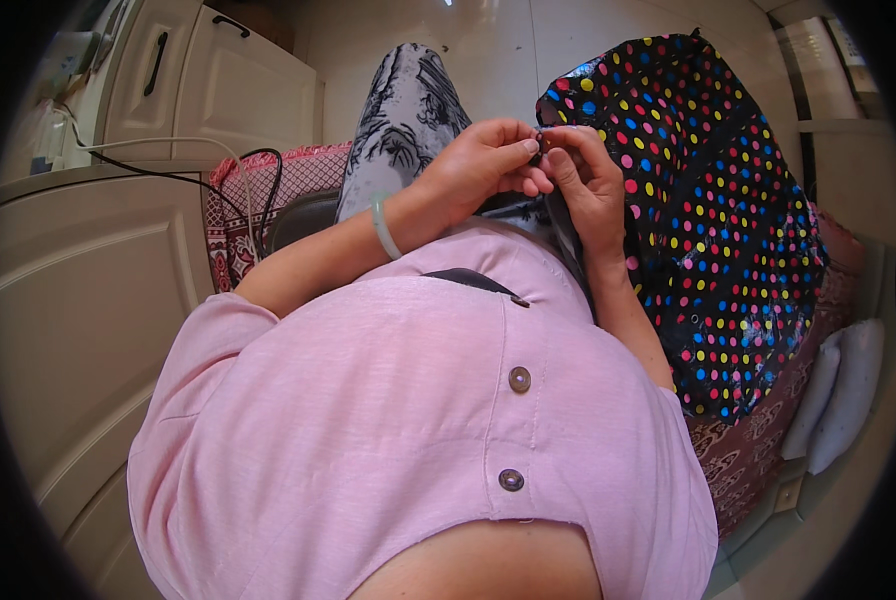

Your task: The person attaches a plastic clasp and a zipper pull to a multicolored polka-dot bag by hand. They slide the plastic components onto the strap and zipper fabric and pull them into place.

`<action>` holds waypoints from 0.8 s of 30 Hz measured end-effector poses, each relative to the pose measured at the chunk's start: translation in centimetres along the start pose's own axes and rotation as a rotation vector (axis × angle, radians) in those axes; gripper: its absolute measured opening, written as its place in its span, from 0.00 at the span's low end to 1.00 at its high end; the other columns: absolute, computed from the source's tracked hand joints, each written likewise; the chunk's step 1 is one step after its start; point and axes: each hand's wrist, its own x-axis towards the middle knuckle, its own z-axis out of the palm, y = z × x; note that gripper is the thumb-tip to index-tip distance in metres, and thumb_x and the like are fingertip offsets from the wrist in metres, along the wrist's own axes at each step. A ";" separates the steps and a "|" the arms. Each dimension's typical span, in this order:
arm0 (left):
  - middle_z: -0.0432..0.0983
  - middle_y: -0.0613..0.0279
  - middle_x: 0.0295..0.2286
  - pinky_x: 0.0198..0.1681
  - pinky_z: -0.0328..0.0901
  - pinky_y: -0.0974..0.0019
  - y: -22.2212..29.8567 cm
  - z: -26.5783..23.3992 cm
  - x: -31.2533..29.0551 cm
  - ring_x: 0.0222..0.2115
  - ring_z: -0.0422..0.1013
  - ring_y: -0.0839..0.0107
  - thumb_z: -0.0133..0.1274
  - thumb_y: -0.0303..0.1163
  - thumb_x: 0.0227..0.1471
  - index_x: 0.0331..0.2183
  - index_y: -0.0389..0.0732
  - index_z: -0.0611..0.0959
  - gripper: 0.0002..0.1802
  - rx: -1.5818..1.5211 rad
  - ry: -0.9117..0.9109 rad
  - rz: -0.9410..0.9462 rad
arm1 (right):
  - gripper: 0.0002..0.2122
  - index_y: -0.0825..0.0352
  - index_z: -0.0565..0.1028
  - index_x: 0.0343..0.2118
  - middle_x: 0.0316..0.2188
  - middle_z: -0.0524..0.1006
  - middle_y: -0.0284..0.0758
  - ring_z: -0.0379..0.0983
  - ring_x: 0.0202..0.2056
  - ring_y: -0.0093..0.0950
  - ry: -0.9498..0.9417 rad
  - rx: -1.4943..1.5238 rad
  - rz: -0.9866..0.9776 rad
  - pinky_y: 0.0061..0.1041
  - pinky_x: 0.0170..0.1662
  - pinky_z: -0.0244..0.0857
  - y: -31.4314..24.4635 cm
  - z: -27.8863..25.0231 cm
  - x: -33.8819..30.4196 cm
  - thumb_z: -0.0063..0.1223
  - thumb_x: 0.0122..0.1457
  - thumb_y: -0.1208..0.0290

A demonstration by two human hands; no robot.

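Note:
My left hand (483, 165), with a pale green bangle (384, 228) on its wrist, is closed in a pinch above my lap. Close against it, my right hand (590, 195) also pinches with thumb and forefinger. Between the fingertips of both is a small dark piece (539, 143), too small and too covered to name. Right beside my right hand lies a large black bag (718, 220) with a shiny surface and many coloured dots. Whether the dark piece belongs to the bag cannot be seen.
Patterned trousers (398, 125) cover my leg. I sit on a red patterned cloth (298, 180). Cream cabinets (98, 290) stand at left, with a black cable (158, 172) and a white one draped nearby. Pale grey cushion-like objects (848, 395) lie at far right.

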 end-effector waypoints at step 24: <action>0.76 0.59 0.31 0.33 0.68 0.77 -0.4 -0.3 0.7 0.28 0.73 0.77 0.50 0.29 0.57 0.42 0.33 0.74 0.12 0.170 0.008 0.039 | 0.04 0.66 0.74 0.32 0.23 0.71 0.20 0.59 0.22 0.08 0.092 0.251 0.237 0.09 0.24 0.50 1.0 -1.1 -0.2 0.55 0.59 0.72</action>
